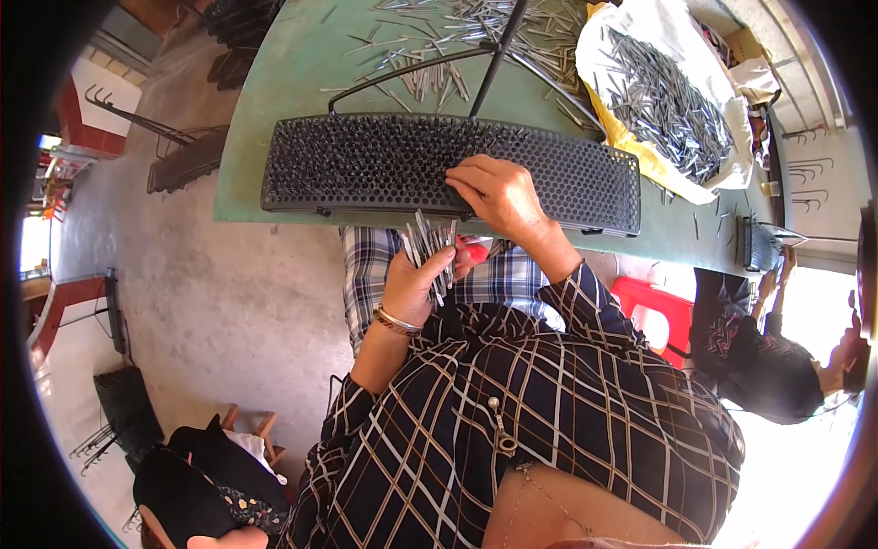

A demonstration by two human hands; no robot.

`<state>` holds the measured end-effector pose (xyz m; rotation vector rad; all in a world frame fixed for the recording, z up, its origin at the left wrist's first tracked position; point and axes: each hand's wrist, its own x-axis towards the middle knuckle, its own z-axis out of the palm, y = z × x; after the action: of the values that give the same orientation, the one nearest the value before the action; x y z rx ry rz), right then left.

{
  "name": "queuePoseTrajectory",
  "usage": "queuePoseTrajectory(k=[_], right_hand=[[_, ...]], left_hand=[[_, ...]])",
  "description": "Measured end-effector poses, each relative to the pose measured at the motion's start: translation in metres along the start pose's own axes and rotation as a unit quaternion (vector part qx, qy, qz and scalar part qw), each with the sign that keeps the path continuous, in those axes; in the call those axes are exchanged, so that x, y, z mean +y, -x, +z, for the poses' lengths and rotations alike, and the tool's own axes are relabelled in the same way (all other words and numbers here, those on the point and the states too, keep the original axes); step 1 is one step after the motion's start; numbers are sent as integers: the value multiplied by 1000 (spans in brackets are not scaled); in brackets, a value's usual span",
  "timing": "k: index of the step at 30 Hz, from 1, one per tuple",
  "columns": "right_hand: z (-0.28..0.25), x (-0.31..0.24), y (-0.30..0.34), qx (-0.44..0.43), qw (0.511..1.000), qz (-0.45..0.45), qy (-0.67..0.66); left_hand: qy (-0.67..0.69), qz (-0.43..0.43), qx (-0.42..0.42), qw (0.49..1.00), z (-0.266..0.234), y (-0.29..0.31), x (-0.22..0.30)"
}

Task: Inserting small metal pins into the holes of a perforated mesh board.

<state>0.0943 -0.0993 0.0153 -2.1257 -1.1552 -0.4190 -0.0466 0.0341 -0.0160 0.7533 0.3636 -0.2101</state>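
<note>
My left hand (412, 282) is closed around a bundle of thin metal strips (428, 240), which stand roughly upright in front of my lap. Above it, my right hand (501, 194) rests at the middle of a long black rack (576, 178) full of round holes. Its fingertips are pinched together at the holes; whatever they hold is too small or hidden to make out. Dark strip ends crowd the rack's left half, while the holes on its right half show bare. Black metal rods rise from the rack's far side.
The rack lies along the near edge of a green table (249, 110). Loose strips (439, 78) are scattered behind it. A white and yellow sack (594, 78) holds a heap of strips at right. A red stool (679, 316) stands right; other people (764, 366) sit at both sides.
</note>
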Motion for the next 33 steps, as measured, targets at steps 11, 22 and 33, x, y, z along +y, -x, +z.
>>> queuePoseTrajectory(k=[11,22,33], right_hand=[[-23,-31,2,-125,957,207,-160],[-16,-33,3,-33,883,340,-321],[18,-9,4,61,985,109,-120]], left_hand=[[-5,37,18,999,17,4,13],[43,22,41,998,10,3,4],[17,-4,25,1000,-3,2,-7]])
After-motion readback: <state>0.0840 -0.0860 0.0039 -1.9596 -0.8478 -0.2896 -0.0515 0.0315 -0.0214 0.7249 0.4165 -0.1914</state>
